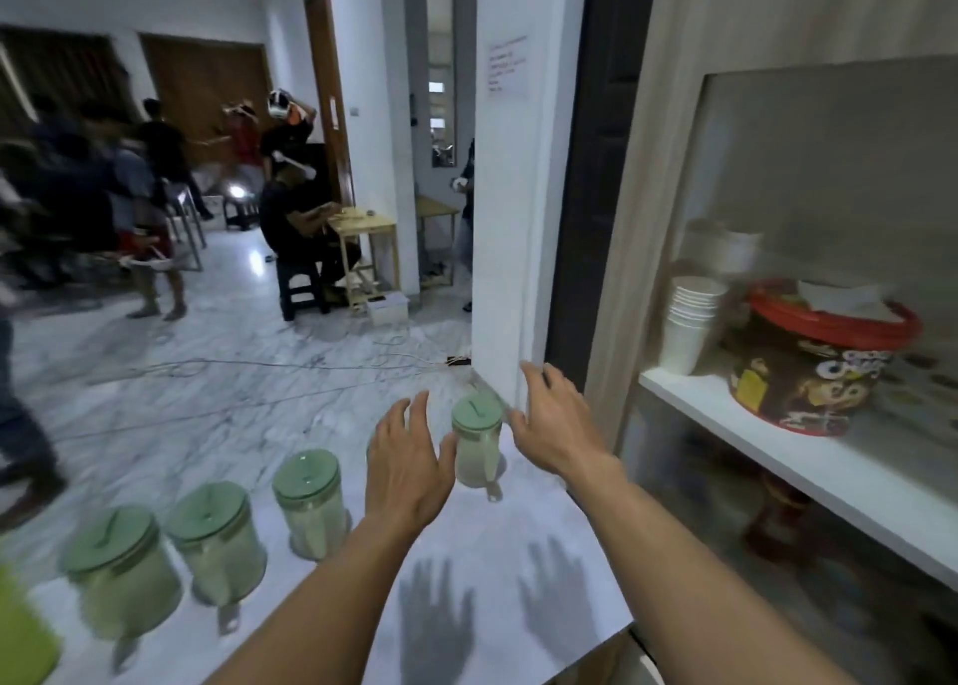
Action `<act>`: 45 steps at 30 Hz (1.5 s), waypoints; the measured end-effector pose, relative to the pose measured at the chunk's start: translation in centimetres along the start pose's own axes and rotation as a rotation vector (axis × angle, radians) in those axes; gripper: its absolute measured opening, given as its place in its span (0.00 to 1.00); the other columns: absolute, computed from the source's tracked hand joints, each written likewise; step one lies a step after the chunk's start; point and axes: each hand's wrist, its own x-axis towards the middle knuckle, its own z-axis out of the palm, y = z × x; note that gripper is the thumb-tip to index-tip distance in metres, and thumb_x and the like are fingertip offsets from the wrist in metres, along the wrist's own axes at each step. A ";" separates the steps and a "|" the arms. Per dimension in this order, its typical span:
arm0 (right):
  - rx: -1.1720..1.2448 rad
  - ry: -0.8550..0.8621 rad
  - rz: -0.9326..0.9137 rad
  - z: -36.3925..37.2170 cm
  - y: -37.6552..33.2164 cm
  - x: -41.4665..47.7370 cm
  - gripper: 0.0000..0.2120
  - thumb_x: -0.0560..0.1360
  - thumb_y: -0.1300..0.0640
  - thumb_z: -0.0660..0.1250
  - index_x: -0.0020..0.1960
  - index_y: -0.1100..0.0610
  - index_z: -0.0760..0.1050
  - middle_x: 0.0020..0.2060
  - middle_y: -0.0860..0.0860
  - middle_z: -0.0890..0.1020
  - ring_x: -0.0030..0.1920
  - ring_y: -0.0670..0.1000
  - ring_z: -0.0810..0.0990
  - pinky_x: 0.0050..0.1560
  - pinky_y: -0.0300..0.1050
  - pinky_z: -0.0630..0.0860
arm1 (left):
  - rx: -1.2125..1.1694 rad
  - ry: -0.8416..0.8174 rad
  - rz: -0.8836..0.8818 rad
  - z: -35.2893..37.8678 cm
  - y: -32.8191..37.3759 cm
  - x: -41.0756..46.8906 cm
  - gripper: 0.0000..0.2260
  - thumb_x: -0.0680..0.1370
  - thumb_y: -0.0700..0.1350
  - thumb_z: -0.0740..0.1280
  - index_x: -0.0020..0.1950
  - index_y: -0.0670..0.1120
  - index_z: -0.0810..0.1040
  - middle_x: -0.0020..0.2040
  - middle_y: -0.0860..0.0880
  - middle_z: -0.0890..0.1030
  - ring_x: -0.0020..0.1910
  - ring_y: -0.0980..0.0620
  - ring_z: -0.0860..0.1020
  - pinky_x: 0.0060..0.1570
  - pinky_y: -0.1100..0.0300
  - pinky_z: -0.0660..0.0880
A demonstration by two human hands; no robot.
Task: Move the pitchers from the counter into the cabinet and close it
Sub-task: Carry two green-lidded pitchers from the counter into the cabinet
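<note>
**Inspector A:** State of the hands?

**Inspector B:** Both extended over the white bench (518,555), fingers spread, grasping nothing. The left hand (407,464) and the right hand (557,422) flank the far pitcher (477,443), one on each side. The left thumb appears close against its wall; contact cannot be confirmed through the blur. Their shadows fall on the bench nearer the camera.

**Inspector A:** Location of the pitchers?

**Inspector B:** All on the bench, upright, green lids on. Beyond the far one, three stand in a row to the left: one (311,503) just beside the left wrist, the next (217,544) further left, the last (122,575) near the frame edge. A fifth may sit behind the left hand; it is hidden.

**Inspector A:** The cabinet?

**Inspector B:** The cabinet (777,466) stands to the right. Its shelf carries stacked paper cups (692,324) and a red-lidded tub (824,360).
</note>
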 end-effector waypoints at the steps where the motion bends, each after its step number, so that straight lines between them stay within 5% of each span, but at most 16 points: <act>1: 0.016 -0.018 -0.012 1.3 0.4 1.2 0.32 0.79 0.51 0.60 0.80 0.55 0.55 0.77 0.59 0.62 0.75 0.61 0.63 0.72 0.60 0.65 | -0.017 0.004 -0.042 1.0 -0.6 0.6 0.28 0.80 0.56 0.59 0.77 0.48 0.59 0.73 0.44 0.67 0.71 0.42 0.65 0.66 0.45 0.67; 12: 0.194 -0.238 0.045 16.6 6.6 10.3 0.31 0.79 0.52 0.64 0.78 0.55 0.58 0.74 0.55 0.66 0.71 0.59 0.68 0.67 0.55 0.71 | -0.213 0.128 -0.552 14.1 -5.8 4.1 0.33 0.75 0.54 0.69 0.74 0.44 0.59 0.70 0.42 0.64 0.68 0.41 0.66 0.63 0.47 0.67; 16: 0.347 -0.284 0.187 20.9 7.7 11.1 0.30 0.77 0.52 0.67 0.76 0.54 0.60 0.69 0.55 0.71 0.67 0.59 0.74 0.60 0.52 0.74 | -0.414 0.231 -0.843 17.2 -7.4 4.7 0.38 0.70 0.56 0.74 0.71 0.47 0.59 0.69 0.43 0.67 0.66 0.40 0.69 0.59 0.47 0.71; 20: 0.586 -0.232 0.406 24.2 7.8 12.2 0.25 0.75 0.53 0.70 0.69 0.53 0.66 0.62 0.54 0.78 0.55 0.58 0.78 0.49 0.48 0.73 | -0.534 0.172 -0.980 19.7 -9.6 5.0 0.32 0.67 0.54 0.77 0.63 0.48 0.64 0.59 0.45 0.77 0.56 0.42 0.77 0.50 0.52 0.72; 23: 0.691 -0.209 0.544 25.9 7.6 12.9 0.21 0.75 0.53 0.72 0.64 0.55 0.71 0.55 0.55 0.81 0.47 0.54 0.76 0.46 0.45 0.71 | -0.524 0.109 -0.980 20.8 -10.4 5.0 0.23 0.68 0.55 0.76 0.56 0.49 0.71 0.50 0.50 0.81 0.48 0.47 0.78 0.46 0.56 0.71; 29: 0.744 -0.229 0.563 27.8 7.7 13.5 0.14 0.76 0.52 0.70 0.58 0.57 0.78 0.51 0.57 0.84 0.49 0.59 0.80 0.47 0.46 0.74 | -0.491 0.157 -0.874 21.5 -10.3 6.2 0.09 0.77 0.53 0.68 0.50 0.48 0.76 0.44 0.50 0.79 0.44 0.48 0.75 0.45 0.58 0.68; 40: 0.834 -0.145 0.463 25.2 6.9 13.3 0.03 0.77 0.58 0.68 0.48 0.57 0.77 0.41 0.53 0.81 0.43 0.56 0.79 0.43 0.44 0.71 | -0.524 0.211 -0.714 18.7 -9.1 7.9 0.12 0.79 0.55 0.65 0.46 0.46 0.77 0.41 0.48 0.82 0.42 0.49 0.80 0.44 0.49 0.79; 45: 0.884 -0.078 0.476 21.2 6.0 12.2 0.08 0.75 0.59 0.67 0.37 0.54 0.72 0.32 0.52 0.77 0.34 0.53 0.75 0.32 0.44 0.68 | -0.539 0.204 -0.643 15.0 -7.2 8.7 0.12 0.80 0.52 0.65 0.44 0.44 0.77 0.38 0.47 0.82 0.39 0.53 0.79 0.34 0.64 0.69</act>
